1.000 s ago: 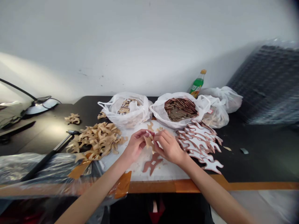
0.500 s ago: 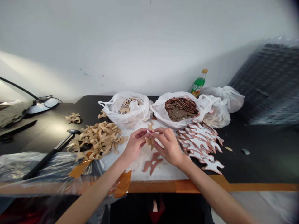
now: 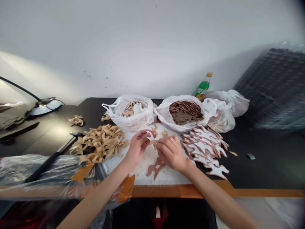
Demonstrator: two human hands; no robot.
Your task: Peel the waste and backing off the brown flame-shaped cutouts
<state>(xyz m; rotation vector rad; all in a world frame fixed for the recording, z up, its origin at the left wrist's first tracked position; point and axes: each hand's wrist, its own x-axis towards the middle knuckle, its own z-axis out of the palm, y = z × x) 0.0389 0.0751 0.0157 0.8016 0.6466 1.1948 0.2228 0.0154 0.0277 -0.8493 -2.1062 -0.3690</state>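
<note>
My left hand [image 3: 138, 144] is closed in a pinch on a small white branching cutout [image 3: 151, 136]. Close by, my right hand [image 3: 171, 151] has its fingers bent together, the tips near the cutout's right end; what they hold is hidden. Tan cutout parts [image 3: 164, 134] show behind and between the hands; I cannot tell whether they lie on the sheet or are held. A brown branching cutout [image 3: 154, 168] lies flat on the white sheet [image 3: 143, 178] below my hands, partly covered by the right one.
Left of my hands is a heap of curled tan cutouts [image 3: 102, 143], with a black-handled hammer [image 3: 54, 156] beside it. White-faced cutouts [image 3: 202, 146] are stacked at right. Behind stand a plastic bag [image 3: 140, 119] of tan pieces, a bag [image 3: 164, 117] of brown pieces and a green bottle [image 3: 202, 88].
The white cutout shows more fully in my left fingers. My right hand has turned, its fingers curling inward and lower. The camera view has shifted slightly.
</note>
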